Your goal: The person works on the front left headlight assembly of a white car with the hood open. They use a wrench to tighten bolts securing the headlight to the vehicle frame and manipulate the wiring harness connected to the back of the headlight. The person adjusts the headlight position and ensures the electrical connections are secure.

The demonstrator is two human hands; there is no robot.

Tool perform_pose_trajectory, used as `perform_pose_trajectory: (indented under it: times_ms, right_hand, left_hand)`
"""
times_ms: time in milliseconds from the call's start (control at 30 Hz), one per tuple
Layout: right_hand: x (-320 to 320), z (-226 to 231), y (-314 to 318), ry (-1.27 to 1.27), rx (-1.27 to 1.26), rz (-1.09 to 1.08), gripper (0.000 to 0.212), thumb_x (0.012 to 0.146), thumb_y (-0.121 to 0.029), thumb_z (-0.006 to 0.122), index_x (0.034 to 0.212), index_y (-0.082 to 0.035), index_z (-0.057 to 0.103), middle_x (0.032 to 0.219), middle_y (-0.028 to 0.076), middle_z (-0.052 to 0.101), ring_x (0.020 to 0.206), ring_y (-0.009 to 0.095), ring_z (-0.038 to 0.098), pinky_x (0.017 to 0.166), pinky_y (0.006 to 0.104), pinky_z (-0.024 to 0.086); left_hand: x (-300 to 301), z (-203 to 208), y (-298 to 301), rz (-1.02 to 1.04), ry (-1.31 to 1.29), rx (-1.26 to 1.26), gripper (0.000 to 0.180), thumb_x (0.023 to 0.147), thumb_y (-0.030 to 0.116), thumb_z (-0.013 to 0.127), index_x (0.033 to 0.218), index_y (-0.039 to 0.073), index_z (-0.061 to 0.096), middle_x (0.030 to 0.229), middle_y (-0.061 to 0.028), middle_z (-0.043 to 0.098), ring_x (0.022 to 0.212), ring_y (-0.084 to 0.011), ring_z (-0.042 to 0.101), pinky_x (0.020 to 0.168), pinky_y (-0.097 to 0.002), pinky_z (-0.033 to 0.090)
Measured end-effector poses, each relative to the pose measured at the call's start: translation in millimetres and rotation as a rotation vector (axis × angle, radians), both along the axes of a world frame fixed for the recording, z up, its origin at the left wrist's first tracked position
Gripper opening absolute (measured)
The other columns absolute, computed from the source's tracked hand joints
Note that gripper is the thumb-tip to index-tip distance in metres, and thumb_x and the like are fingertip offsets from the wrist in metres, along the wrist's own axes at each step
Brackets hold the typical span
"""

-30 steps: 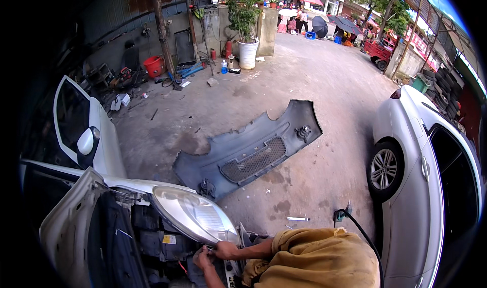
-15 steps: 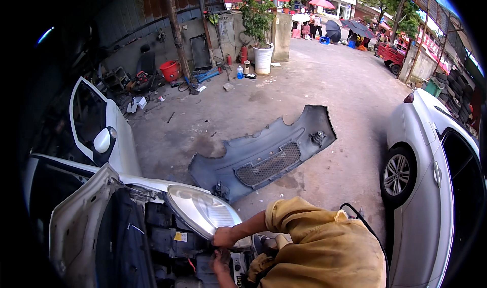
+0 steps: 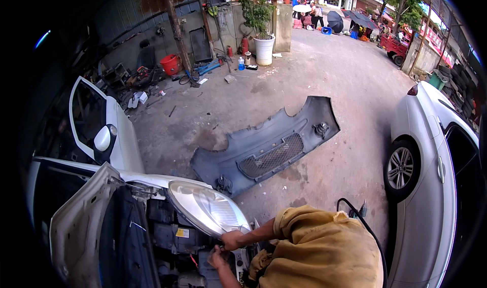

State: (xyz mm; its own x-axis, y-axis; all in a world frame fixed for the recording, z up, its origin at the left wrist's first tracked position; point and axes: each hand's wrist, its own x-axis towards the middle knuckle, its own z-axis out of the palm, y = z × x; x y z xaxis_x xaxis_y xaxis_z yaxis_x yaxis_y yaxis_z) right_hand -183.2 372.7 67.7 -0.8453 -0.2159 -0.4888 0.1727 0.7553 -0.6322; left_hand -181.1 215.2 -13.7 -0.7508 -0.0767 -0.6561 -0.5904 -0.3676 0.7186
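Shifted right hand (image 3: 232,240) beside glossy headlight (image 3: 207,205)

The left hand (image 3: 218,258) and right hand (image 3: 232,240) work close together beside the headlight (image 3: 208,207) of a white car (image 3: 152,178); what they grip is hidden. A dark bumper (image 3: 269,158) lies on the ground (image 3: 350,161), near a silver car (image 3: 423,186).

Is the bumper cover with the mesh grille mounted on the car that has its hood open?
No, the bumper cover lies on the ground, beyond the headlight in the view.
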Motion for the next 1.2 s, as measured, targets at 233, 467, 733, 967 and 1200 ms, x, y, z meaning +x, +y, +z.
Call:
perform_pose_trajectory:
  times_ms: [233,467,733,967,1200]
  right_hand:
    - [11.1,-9.9,-10.6,-0.042,-0.066,-0.191,0.05,0.075,-0.046,0.064,0.091,0.001,0.066,0.093,0.021,0.066,0.091,0.036,0.063,0.076,0.0435,0.05]
    - [16.9,-19.1,-13.6,-0.083,-0.132,-0.188,0.054,0.072,-0.049,0.065,0.088,0.002,0.066,0.093,0.022,0.065,0.09,0.036,0.063,0.075,0.0436,0.05]
    - [32.0,-22.3,-2.4,0.016,-0.129,-0.05,0.044,0.078,-0.045,0.061,0.089,-0.003,0.066,0.089,0.019,0.066,0.086,0.035,0.063,0.071,0.0445,0.049]
    - [40.7,-20.1,3.5,0.1,-0.021,0.04,0.031,0.084,-0.036,0.057,0.095,-0.007,0.065,0.091,0.016,0.065,0.089,0.036,0.062,0.073,0.046,0.049]
    - [48.9,-30.4,-8.7,0.186,0.012,0.101,0.026,0.082,-0.029,0.057,0.093,-0.006,0.061,0.085,0.016,0.065,0.085,0.035,0.063,0.074,0.0475,0.049]
  left_hand:
    - [-7.4,-8.1,-9.3,-0.025,0.013,0.016,0.014,0.084,0.003,0.061,0.087,-0.009,0.057,0.068,-0.0117,0.057,0.055,-0.0217,0.056,0.052,-0.0365,0.053]
    - [-11.0,-7.0,-43.7,-0.332,-0.085,0.107,0.025,0.089,0.019,0.058,0.095,-0.005,0.057,0.081,-0.0155,0.062,0.069,-0.0283,0.063,0.067,-0.0503,0.055]
    - [-53.5,-4.1,-23.0,-1.155,0.057,-0.574,0.036,0.089,0.028,0.051,0.103,-0.004,0.061,0.102,-0.0232,0.062,0.088,-0.0368,0.063,0.077,-0.0494,0.052]
    - [-77.8,-4.2,-16.8,-1.641,0.488,-1.163,0.035,0.078,0.026,0.057,0.101,0.001,0.066,0.103,-0.0261,0.061,0.102,-0.0356,0.059,0.086,-0.0417,0.047]
    - [-89.2,-12.4,-22.1,-1.923,0.66,-0.989,0.034,0.078,0.029,0.058,0.102,0.006,0.066,0.097,-0.0236,0.063,0.098,-0.0384,0.059,0.084,-0.043,0.047]
